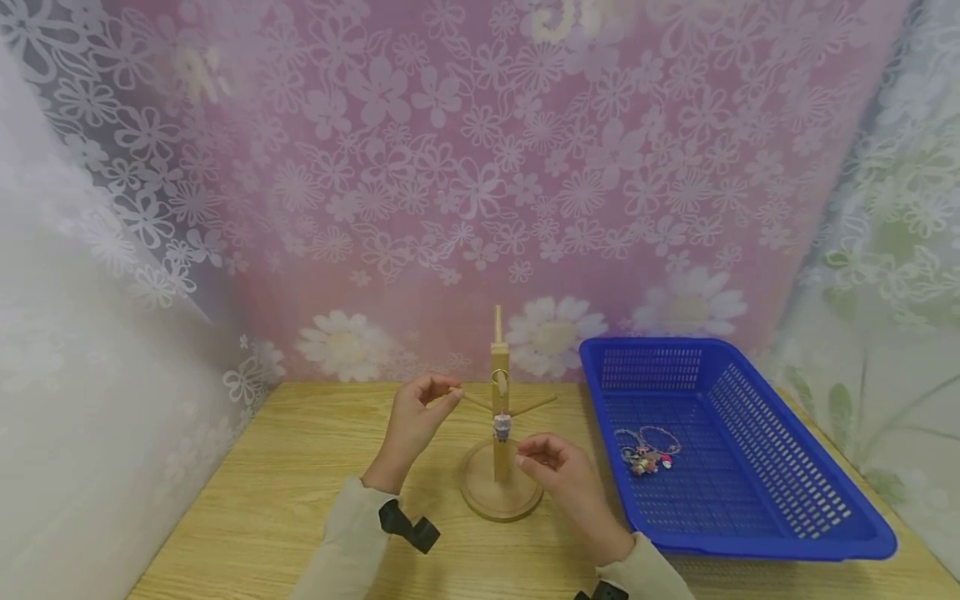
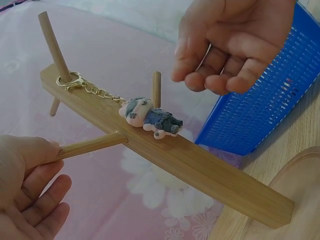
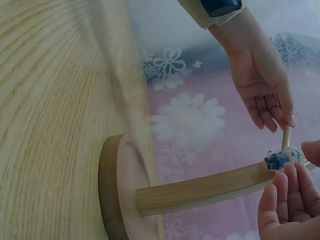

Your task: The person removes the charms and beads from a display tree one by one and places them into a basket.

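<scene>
A wooden stand [image 1: 500, 462] with several side pegs rises from a round base. On its front peg hangs a keychain [image 2: 95, 90] by a gold ring and clasp, with a small figurine in blue clothes [image 2: 150, 117] lying against the post. My left hand [image 1: 416, 425] pinches the tip of the left side peg [image 2: 92, 146] between thumb and index finger. To the right of the post, close to the figurine, my right hand [image 1: 566, 475] holds nothing, its fingers loosely bent.
A blue plastic basket [image 1: 738, 546] stands on the wooden table [image 1: 247, 492] at the right. Inside it lie several keychains or charm bracelets [image 1: 648, 458]. A flowered pink cloth [image 1: 450, 208] hangs behind the table.
</scene>
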`<state>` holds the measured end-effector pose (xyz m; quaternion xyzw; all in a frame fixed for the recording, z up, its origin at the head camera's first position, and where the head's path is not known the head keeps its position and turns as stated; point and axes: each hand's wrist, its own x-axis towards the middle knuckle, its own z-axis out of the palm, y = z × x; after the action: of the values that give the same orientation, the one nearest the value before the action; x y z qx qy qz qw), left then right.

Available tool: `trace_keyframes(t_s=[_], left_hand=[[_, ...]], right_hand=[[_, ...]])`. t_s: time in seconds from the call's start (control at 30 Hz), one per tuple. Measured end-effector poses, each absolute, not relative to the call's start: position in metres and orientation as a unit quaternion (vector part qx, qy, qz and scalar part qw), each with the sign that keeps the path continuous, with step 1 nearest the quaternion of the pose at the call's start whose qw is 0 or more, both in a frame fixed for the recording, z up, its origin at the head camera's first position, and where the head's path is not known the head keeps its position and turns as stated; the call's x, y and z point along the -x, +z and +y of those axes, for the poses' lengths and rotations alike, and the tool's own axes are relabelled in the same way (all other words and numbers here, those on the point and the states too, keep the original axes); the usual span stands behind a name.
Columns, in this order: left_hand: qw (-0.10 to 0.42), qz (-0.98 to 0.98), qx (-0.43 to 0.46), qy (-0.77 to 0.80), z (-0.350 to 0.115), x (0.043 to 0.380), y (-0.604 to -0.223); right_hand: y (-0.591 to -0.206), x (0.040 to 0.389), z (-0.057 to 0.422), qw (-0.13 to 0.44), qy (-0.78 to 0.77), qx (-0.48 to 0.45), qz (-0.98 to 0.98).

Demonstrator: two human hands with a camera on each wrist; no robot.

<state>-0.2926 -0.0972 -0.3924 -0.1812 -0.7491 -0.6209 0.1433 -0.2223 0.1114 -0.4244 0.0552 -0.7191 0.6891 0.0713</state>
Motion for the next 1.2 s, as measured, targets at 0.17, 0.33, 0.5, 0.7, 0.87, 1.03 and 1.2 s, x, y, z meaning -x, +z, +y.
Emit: trace_keyframes(t_s=[0.17, 0.33, 0.5, 0.7, 0.87, 1.03, 1.2], left_hand=[[0.145, -0.748, 0.185, -0.62, -0.098, 0.293, -0.392], [0.134, -0.746, 0.174, -0.629, -0.097, 0.293, -0.393], [0.137, -0.746, 0.17, -0.629, -0.097, 0.293, -0.393], [0.152, -0.739, 0.191, -0.628, -0.098, 0.293, -0.395], [0.154, -0.74, 0.193, -0.625, -0.098, 0.293, -0.395], [0.152, -0.744, 0.185, -0.623, -0.096, 0.287, -0.388], [0.139, -0.744, 0.18, -0.628, -0.094, 0.276, -0.375]], right_hand=[[-0.431, 0.229, 0.107, 0.086, 0.693, -0.063, -0.713], [-0.437, 0.234, 0.103, 0.09, 0.698, -0.059, -0.708], [-0.439, 0.237, 0.099, 0.092, 0.695, -0.054, -0.711], [-0.441, 0.239, 0.095, 0.107, 0.697, -0.058, -0.707], [-0.441, 0.24, 0.092, 0.123, 0.696, -0.061, -0.704], [-0.443, 0.244, 0.091, 0.121, 0.697, -0.054, -0.705], [-0.448, 0.248, 0.09, 0.127, 0.702, -0.05, -0.699]])
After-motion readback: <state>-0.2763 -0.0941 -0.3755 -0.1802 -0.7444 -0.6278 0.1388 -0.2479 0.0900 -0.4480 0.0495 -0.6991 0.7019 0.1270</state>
